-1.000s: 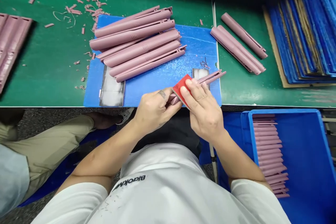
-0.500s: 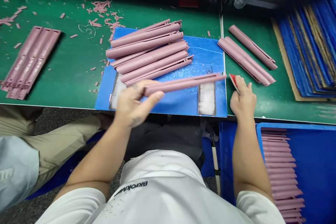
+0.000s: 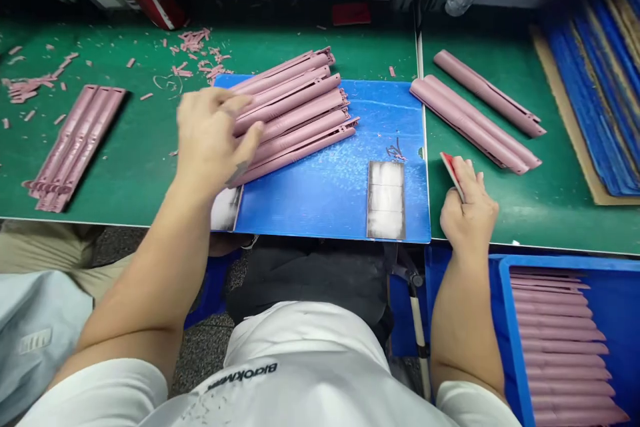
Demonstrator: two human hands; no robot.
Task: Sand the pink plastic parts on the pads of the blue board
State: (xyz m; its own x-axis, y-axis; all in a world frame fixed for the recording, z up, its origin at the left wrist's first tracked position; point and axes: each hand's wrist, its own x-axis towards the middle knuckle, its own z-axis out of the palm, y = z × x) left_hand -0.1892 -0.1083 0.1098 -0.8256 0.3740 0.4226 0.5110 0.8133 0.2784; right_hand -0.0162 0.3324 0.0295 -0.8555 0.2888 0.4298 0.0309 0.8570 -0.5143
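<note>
My left hand (image 3: 210,137) is over the left ends of a pile of long pink plastic shells (image 3: 300,110) on a blue board (image 3: 310,197). Thumb and fingers are spread apart around the shell ends, and the palm side is hidden. My right hand (image 3: 470,210) is closed on a small flat piece with a red face (image 3: 451,170), its kind unclear, above the green bench near its front edge. Right of the board, several pink shells (image 3: 475,120) lie slanted on the bench, beyond my right hand.
More pink shells (image 3: 75,147) lie side by side at the left. Pink offcuts (image 3: 195,40) are scattered behind the board. Blue sheets (image 3: 585,93) are stacked at the right. Below the bench edge, a blue bin (image 3: 517,347) holds a row of shells. Someone's sleeve (image 3: 45,320) shows at lower left.
The pink shell that my left hand held out in front is no longer there; that hand has moved left and back to the pile. My right hand keeps the flat red-faced piece.
</note>
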